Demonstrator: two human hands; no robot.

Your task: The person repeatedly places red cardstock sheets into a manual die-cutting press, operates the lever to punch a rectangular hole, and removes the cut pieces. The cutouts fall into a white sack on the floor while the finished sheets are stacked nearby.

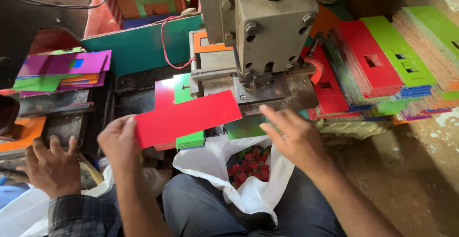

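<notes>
My left hand (118, 141) grips the left end of a flat red plastic sheet (186, 117), which lies slanted with its right end just under the base of a grey metal punch press (267, 31). My right hand (292, 135) hovers with fingers spread just right of the sheet's end, in front of the press base, holding nothing. Under the held sheet lies a small stack of red and green sheets (184, 93).
A white bag (248, 194) of small red and green punched bits sits on my lap. Stacks of punched red, green and orange sheets (382, 65) fill the right. Purple and green sheets (62, 65) lie at left. Another person's hand (50, 167), in a plaid sleeve, rests lower left.
</notes>
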